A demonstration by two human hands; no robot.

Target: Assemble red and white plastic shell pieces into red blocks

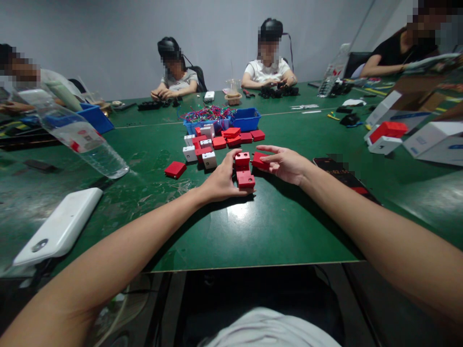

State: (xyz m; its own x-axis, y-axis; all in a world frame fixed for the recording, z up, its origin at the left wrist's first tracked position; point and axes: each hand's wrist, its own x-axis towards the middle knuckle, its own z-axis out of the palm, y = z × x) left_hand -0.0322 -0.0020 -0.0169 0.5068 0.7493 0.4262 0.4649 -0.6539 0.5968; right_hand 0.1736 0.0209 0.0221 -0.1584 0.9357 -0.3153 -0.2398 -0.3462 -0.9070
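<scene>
Both bare forearms reach from the near edge across the green bench (282, 226) to its middle. The left hand (220, 183) has its grip closed around a red block pair (244, 169), one block standing just behind the other, with the fingers at the far block and the thumb along the near one. The right hand (285, 164) holds a flat red piece (260, 160) in a narrow pinch of thumb and fingertips, just beside the far block and, as far as I can tell, not yet touching it. To do this well, I judge that the left hand should press the pair flat on the bench while the right brings its piece in level, not tilted. Behind them lies a cluster of red and white blocks (210, 144), then a blue bin (248, 118) and coloured wires (208, 113). One loose red block (175, 169) lies to the left, apart. A dark phone (343, 176) lies near the right wrist, so this elbow has little room. Toward the near edge the bench is open, and the lying water bottle (83, 140) and the white power bank (58, 226) are well apart on the left.
</scene>
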